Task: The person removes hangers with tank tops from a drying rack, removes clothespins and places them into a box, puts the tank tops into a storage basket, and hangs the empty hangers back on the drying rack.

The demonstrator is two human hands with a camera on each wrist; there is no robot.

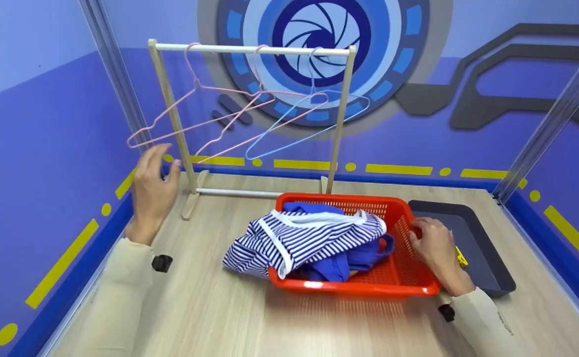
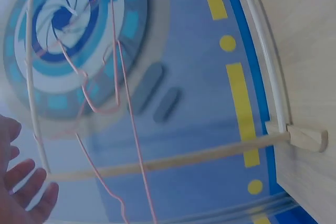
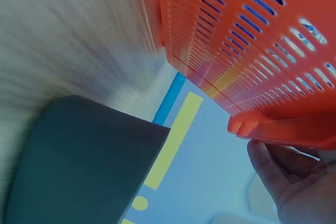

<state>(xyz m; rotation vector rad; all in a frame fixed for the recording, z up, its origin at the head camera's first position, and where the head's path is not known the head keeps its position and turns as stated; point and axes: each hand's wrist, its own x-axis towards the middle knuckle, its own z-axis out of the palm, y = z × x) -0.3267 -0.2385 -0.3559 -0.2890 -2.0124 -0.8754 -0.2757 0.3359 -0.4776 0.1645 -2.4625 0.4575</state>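
Observation:
My left hand [image 1: 155, 186] is raised at the left with its fingers apart and loosely bent, holding nothing. Just above its fingertips is the end of a pink hanger [image 1: 196, 85], which hangs from the rack [image 1: 170, 106]. In the left wrist view, this hand [image 2: 23, 195] is clear of the hanger wires. My right hand [image 1: 435, 248] grips the right rim of a red basket [image 1: 353, 289]; the right wrist view has the thumb and fingers [image 3: 262, 163] at that rim. A striped garment [image 1: 314, 238] lies over blue cloth [image 1: 336, 267] in the basket, spilling past its left side.
A second pink hanger [image 1: 262, 90] and a blue hanger [image 1: 312, 93] hang farther right on the rack. Right of the basket lies a dark grey tray [image 1: 482, 263] with a small yellow item [image 1: 461, 258] beside my wrist. Walls [image 1: 46, 173] enclose the wooden table [image 1: 205, 307].

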